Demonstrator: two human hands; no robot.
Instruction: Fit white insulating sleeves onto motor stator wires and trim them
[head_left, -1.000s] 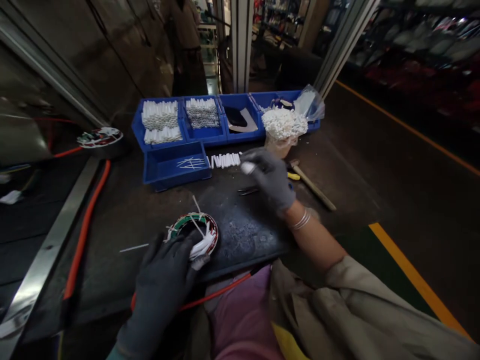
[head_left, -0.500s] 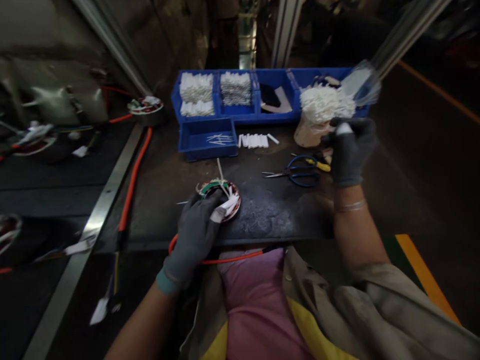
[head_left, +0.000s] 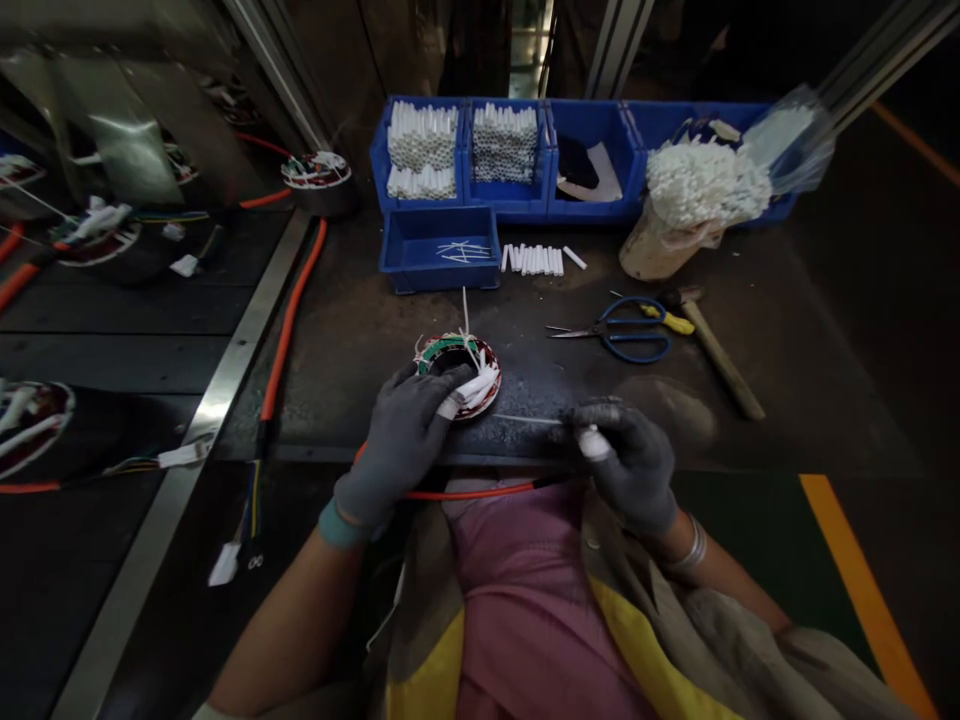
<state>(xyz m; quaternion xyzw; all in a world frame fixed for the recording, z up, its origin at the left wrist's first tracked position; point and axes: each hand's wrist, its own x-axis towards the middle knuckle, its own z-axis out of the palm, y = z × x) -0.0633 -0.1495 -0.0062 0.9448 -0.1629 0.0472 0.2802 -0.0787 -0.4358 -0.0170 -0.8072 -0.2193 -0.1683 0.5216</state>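
On my feed, closest in, the person's left hand in a grey glove is curled firmly over a wound stator, fingers closed across its bundled white leads, and the stator lies flat on the dark workbench. The gloved right hand sits just beside it, thumb and fingers pinched shut on a short white sleeve, with a thin white strip running from that pinch toward the stator. An orange cable runs along the bench edge beneath both hands. Farther out I see blue-handled scissors, a wooden-handled hammer, a row of loose white sleeves and a shallow blue bin holding thin white strips. Behind these stands a row of blue parts bins, with a second wound stator off to the left.
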